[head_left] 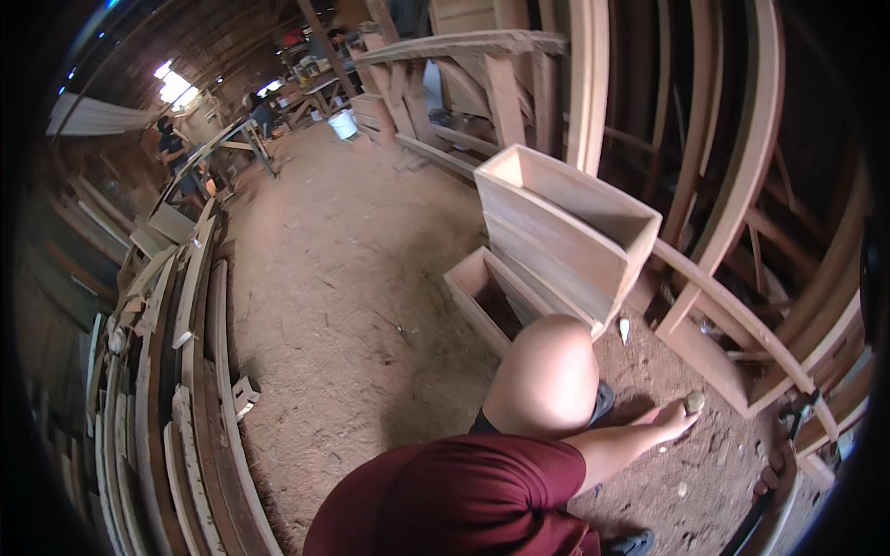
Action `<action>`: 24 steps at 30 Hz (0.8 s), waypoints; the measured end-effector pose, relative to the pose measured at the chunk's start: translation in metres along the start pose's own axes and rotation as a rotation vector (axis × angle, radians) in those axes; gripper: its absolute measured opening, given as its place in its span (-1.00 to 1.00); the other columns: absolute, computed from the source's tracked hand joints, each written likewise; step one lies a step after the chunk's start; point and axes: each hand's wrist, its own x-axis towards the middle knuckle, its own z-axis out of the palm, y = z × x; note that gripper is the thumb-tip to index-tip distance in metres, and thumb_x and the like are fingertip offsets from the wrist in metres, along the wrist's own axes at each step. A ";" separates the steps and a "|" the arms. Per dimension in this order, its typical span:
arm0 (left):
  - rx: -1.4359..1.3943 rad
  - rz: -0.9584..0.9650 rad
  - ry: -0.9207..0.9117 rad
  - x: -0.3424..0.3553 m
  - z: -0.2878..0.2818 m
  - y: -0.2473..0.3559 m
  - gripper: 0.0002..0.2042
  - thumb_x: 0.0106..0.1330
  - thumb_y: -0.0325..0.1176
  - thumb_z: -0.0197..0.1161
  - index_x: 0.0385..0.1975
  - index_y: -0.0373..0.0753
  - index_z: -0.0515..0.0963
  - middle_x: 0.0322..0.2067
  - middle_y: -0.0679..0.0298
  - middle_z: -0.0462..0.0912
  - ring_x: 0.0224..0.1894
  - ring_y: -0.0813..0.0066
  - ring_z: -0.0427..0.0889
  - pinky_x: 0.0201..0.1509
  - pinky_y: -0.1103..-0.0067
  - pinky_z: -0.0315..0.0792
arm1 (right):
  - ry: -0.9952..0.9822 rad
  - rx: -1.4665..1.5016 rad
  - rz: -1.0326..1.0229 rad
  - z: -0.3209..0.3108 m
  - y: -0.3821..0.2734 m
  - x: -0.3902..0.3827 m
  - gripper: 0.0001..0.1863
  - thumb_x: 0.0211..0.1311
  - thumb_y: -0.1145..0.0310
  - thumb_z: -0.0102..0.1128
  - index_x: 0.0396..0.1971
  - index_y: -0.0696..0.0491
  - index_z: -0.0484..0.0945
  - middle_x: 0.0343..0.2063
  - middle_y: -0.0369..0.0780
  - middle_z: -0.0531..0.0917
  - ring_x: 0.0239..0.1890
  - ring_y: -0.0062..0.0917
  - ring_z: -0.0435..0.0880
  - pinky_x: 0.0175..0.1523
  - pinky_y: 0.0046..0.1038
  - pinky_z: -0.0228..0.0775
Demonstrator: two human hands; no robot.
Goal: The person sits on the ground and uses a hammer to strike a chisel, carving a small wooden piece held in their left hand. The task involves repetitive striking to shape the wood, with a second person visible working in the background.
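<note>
My left hand (672, 422) stretches out low over the dirt floor beside my bent knee. Its fingers are closed on a small round tan object (693, 401) whose kind I cannot make out. At the lower right, my right hand (769, 479) shows only as a few curled fingers in shadow. They are against a dark bar-like thing (753, 521) next to the wooden frame, and what they hold is unclear. Beyond the knee stands a long open wooden box (567, 236), with a lower wooden box (487, 296) beside it.
A curved wooden frame (732, 315) leans at the right, before tall boards. A small white object (624, 331) is near the box corner. Long planks (190, 389) are stacked along the left. Farther off are a white bucket (343, 124), a bench (218, 144) and people.
</note>
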 end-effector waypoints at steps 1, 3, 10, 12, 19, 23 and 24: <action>0.078 0.011 -0.049 -0.020 0.005 0.016 -0.51 0.29 -0.06 0.25 0.08 -0.28 0.48 -0.02 -0.04 0.61 -0.01 0.12 0.63 0.02 0.31 0.51 | 0.014 -0.124 -0.033 -0.017 0.006 -0.005 -0.68 0.45 0.16 0.01 0.14 -0.18 0.46 -0.69 -0.55 0.13 -0.85 -0.84 0.04 -0.84 -0.70 -0.07; 0.161 -0.103 -0.204 -0.028 -0.003 0.059 -0.52 0.29 0.04 0.18 -0.05 -0.28 0.54 -0.13 -0.02 0.64 -0.09 0.18 0.65 -0.06 0.35 0.52 | 0.148 -0.185 -0.087 -0.046 0.028 0.012 -0.65 0.47 0.17 -0.02 0.15 -0.08 0.48 -0.74 -0.55 0.16 -0.86 -0.86 0.09 -0.83 -0.70 -0.01; -0.199 0.001 -0.166 0.020 -0.019 -0.013 -0.72 0.32 -0.12 0.22 -0.47 -0.22 0.54 -0.63 0.33 0.60 -0.55 0.49 0.63 -0.53 0.49 0.45 | -0.013 0.399 0.211 -0.029 0.007 0.021 -0.87 0.48 0.36 -0.04 -0.10 0.05 0.40 -0.65 -0.51 0.27 -0.75 -0.90 0.19 -0.73 -0.77 0.05; -0.317 0.218 0.020 0.028 0.000 -0.015 -0.89 0.30 -0.40 0.22 -0.46 -0.23 0.53 -0.60 0.35 0.63 -0.58 0.58 0.61 -0.54 0.61 0.42 | 0.013 0.326 0.057 -0.041 0.007 0.011 -0.85 0.38 0.41 0.06 -0.41 -0.01 0.32 -0.63 -0.50 0.31 -0.70 -0.91 0.24 -0.67 -0.79 0.11; -0.416 0.291 -0.057 0.026 0.015 -0.013 -0.80 0.38 -0.42 0.18 -0.52 -0.25 0.44 -0.67 0.35 0.54 -0.66 0.60 0.52 -0.62 0.60 0.31 | -0.048 0.413 -0.006 -0.041 0.003 -0.010 -0.87 0.37 0.42 0.07 -0.34 0.01 0.30 -0.62 -0.50 0.32 -0.70 -0.91 0.25 -0.63 -0.77 0.16; -0.390 0.192 -0.050 0.009 0.022 0.002 -0.80 0.38 -0.43 0.17 -0.52 -0.26 0.44 -0.69 0.36 0.51 -0.70 0.58 0.49 -0.68 0.59 0.26 | -0.063 0.443 0.046 -0.036 0.008 -0.011 -0.88 0.37 0.43 0.06 -0.32 0.01 0.30 -0.62 -0.50 0.33 -0.69 -0.91 0.27 -0.64 -0.78 0.15; -0.354 0.213 -0.039 0.009 0.023 0.002 -0.81 0.38 -0.43 0.17 -0.52 -0.26 0.44 -0.69 0.35 0.52 -0.70 0.57 0.49 -0.69 0.59 0.26 | -0.066 0.446 0.061 -0.035 0.009 -0.010 -0.88 0.37 0.43 0.06 -0.31 0.01 0.30 -0.62 -0.50 0.33 -0.69 -0.91 0.27 -0.64 -0.78 0.15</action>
